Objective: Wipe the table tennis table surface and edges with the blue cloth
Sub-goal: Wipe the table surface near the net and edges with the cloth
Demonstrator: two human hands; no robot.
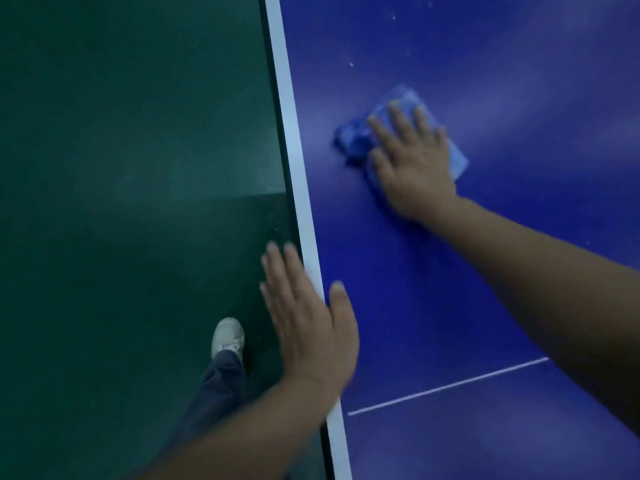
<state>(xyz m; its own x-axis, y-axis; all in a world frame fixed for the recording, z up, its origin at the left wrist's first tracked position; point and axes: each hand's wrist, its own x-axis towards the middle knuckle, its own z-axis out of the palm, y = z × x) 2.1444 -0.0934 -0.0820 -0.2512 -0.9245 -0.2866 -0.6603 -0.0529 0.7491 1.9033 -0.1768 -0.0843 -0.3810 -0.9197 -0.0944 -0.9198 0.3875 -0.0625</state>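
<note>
A dark green floor [121,133] fills the left half of the scene, seen from above. It looks smooth and matte. The light is dim and cool. The far part of the floor is slightly paler. A straight-edged shadow [156,271] darkens the near part, where a few tiny pale specks show.

Desk [433,299]: blue top, white band [298,174] along its left edge, thin white line [450,385] crossing the near part, pale specks [351,64] farther off. Lying on it: one crumpled blue cloth [353,142]. Alongside: dark green floor [138,168].
</note>
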